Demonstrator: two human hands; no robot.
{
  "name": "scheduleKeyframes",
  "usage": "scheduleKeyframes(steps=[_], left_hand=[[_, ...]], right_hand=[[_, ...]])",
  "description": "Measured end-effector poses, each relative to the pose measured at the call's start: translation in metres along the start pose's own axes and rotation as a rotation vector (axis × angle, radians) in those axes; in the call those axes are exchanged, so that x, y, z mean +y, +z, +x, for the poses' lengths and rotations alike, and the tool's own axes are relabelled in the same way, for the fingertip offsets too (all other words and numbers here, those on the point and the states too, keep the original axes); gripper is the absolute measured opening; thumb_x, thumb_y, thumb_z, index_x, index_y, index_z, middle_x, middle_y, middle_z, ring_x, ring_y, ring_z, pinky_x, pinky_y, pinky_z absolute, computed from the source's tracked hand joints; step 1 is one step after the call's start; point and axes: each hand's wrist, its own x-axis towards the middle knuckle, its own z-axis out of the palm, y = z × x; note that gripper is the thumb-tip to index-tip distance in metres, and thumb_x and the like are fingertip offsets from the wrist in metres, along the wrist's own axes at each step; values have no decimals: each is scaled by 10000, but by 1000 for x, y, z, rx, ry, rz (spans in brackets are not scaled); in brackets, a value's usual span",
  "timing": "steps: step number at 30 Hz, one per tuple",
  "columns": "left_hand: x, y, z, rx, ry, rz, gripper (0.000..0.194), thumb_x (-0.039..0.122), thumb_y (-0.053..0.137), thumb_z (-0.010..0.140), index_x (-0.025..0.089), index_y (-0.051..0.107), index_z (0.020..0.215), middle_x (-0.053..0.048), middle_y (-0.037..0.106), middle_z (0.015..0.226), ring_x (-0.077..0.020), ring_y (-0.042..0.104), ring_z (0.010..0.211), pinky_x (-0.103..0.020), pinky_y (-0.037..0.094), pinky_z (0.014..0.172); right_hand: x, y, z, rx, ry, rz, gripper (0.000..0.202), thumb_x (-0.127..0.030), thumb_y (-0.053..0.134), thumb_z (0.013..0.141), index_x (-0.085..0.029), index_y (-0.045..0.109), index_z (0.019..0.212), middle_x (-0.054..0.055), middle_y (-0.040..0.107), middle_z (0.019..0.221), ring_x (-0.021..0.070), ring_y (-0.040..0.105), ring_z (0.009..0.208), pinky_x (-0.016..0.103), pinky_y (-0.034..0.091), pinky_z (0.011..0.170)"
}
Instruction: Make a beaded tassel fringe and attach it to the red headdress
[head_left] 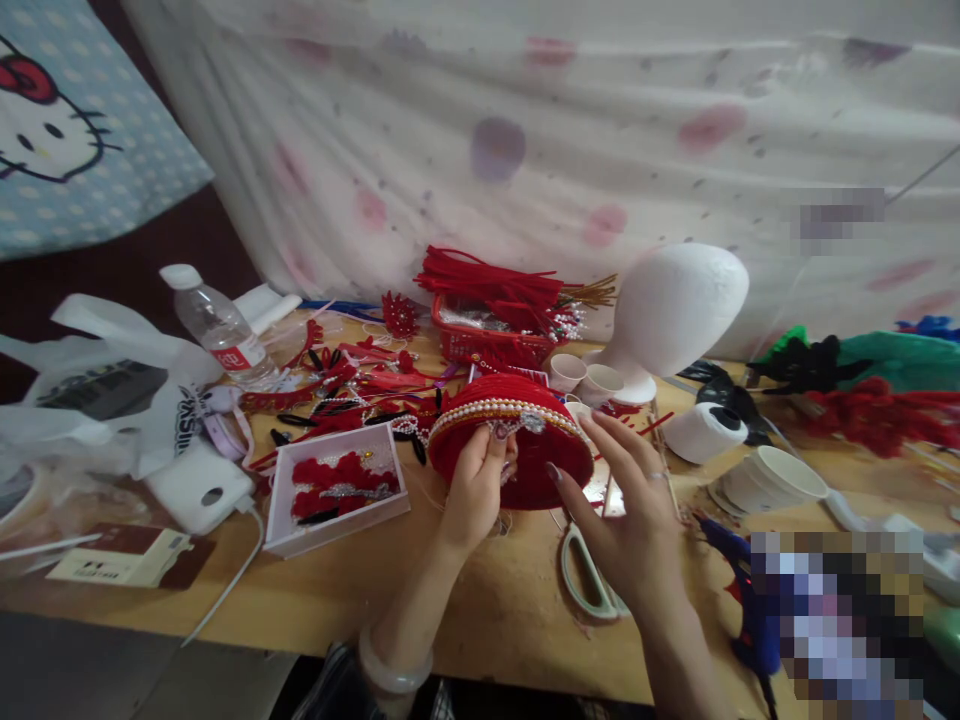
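Note:
A red hat (541,478) with rows of pearl and gold beads along its rim is tilted toward me above the table, its red inside showing. My left hand (478,478) is closed on the near rim, thumb and fingers by a sparkling ornament. At the hat's right edge, my right hand (626,500) has its fingers spread, with nothing seen in it; whether a fingertip touches the rim I cannot tell. Below this hand lie scissors (570,575) with pale handles, their blades partly hidden.
A white box (337,535) of red trimmings stands left, near a plastic bottle (225,335). Behind the hat sit a red basket (487,345) and paper cups (568,372). A white foam head (675,310), a thread cone (705,432) and a blue glue gun (754,610) are right.

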Motion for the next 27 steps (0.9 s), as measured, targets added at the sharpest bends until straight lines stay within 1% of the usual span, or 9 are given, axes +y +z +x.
scheduleKeyframes(steps=[1,2,5,7,9,14,21,27], left_hand=[[0,0,1,-4,3,-6,540,710,650,731,190,504,719,45,424,664,-87,380,583,-217,351,535],[0,-1,1,-7,8,-12,529,699,647,743,190,504,723,45,422,666,-86,373,581,-215,344,531],[1,-1,2,-19,24,-25,487,658,633,784,192,503,728,41,427,679,-86,360,578,-213,332,524],[2,-1,1,-26,33,-25,458,631,631,800,193,509,737,35,445,695,-87,373,584,-213,339,528],[3,0,0,-29,35,-21,431,607,629,812,193,521,755,27,469,717,-91,397,599,-213,352,538],[3,2,-1,-23,14,-21,407,576,638,805,193,511,751,23,482,725,-95,424,615,-210,360,546],[9,4,0,-18,17,-12,399,565,621,818,187,516,747,40,453,686,-83,388,580,-203,346,534],[10,2,1,-5,-11,19,356,513,630,829,184,526,744,35,475,693,-88,438,601,-200,358,540]], right_hand=[[2,3,6,-31,-14,9,432,-202,610,915,-279,575,1339,119,614,1313,291,581,1220,512,492,993],[5,7,10,-32,-22,23,405,-179,576,934,-292,594,1323,102,651,1271,271,614,1181,490,513,973],[10,17,13,68,-25,23,353,-146,551,945,-303,668,1239,66,732,1116,235,688,1037,432,564,889],[10,22,11,137,-7,-3,330,-151,567,937,-295,697,1204,65,753,1057,232,710,974,412,582,847],[9,24,8,165,20,-11,314,-153,573,932,-286,717,1178,67,765,1023,231,724,938,397,592,826],[5,24,5,189,26,12,297,-138,591,916,-274,745,1131,62,777,1006,221,735,885,368,598,798],[4,23,5,213,48,4,264,-148,593,919,-265,759,1090,58,779,934,210,732,836,356,599,752],[3,22,3,198,82,35,274,-131,602,915,-253,759,1104,58,784,975,204,736,851,329,589,757]])
